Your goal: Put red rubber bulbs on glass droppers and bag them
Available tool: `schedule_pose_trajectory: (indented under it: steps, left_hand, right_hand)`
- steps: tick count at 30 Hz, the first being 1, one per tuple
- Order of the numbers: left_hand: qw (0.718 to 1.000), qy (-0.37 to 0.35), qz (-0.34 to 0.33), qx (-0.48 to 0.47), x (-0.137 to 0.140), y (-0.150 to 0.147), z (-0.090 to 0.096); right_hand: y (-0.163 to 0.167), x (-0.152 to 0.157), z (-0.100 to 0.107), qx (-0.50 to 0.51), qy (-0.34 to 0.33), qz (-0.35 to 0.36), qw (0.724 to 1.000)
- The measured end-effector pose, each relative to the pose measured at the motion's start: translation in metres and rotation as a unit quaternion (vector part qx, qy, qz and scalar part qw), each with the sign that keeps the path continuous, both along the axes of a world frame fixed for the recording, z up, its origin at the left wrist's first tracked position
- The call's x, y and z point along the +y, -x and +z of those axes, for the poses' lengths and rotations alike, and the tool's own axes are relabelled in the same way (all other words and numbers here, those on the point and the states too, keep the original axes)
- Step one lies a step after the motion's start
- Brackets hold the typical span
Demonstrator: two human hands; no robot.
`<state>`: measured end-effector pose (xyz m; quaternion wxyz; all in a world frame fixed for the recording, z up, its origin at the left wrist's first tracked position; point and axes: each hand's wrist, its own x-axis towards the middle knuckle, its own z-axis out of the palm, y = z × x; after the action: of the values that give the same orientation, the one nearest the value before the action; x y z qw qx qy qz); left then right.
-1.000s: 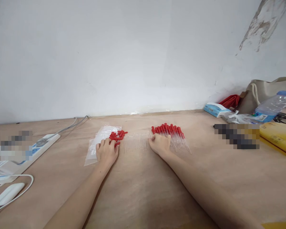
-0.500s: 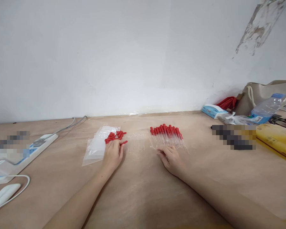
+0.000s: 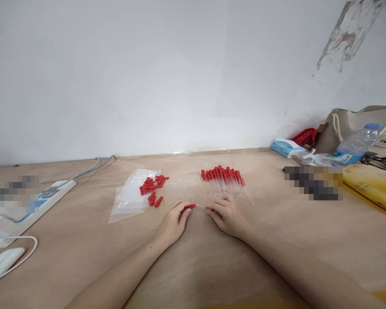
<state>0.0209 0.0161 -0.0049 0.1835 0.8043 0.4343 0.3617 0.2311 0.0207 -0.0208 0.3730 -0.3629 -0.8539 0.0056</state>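
Note:
Between the fingertips of my left hand (image 3: 175, 221) is a red rubber dropper bulb (image 3: 191, 206). My right hand (image 3: 228, 216) pinches a thin clear dropper tube (image 3: 200, 206), its end pointing left at the bulb's mouth; whether it is inside the bulb I cannot tell. Beyond my left hand several loose red bulbs (image 3: 152, 187) lie partly on clear plastic bags (image 3: 128, 199). A row of bare clear tubes (image 3: 179, 191) lies in the middle. Past my right hand, droppers with red bulbs fitted (image 3: 223, 174) lie side by side in a fan.
A white power strip (image 3: 56, 191) with cables lies on the left, a white charger-like block (image 3: 4, 262) nearer. To the right are a blue tissue pack (image 3: 287, 148), a plastic bottle (image 3: 358, 143), a yellow package (image 3: 369, 186) and a beige bag (image 3: 357, 118). A wall rises behind the table.
My left hand has moved right and nearer from the loose bulbs, bringing one red bulb to the tube in my right hand. The right hand has stayed near the fan.

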Motion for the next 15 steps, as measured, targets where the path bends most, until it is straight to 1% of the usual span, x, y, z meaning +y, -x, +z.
schedule_pose_trajectory:
  steps: [6,11,15]
  left_hand:
    - [1.000,0.014,0.006,0.000,-0.0018,-0.0020,-0.0002]
    - [0.999,-0.005,-0.035,0.004,-0.0030,-0.0005,0.0019]
    - [0.998,-0.016,-0.057,0.026,-0.0052,0.0003,0.0018]
  right_hand:
    - [0.0006,0.0008,-0.0001,0.000,0.004,0.030,1.000]
    - [-0.0014,0.0019,0.0026,-0.011,0.008,0.042,0.999]
    - [-0.0047,0.0044,0.0026,-0.040,-0.012,0.044,0.998]
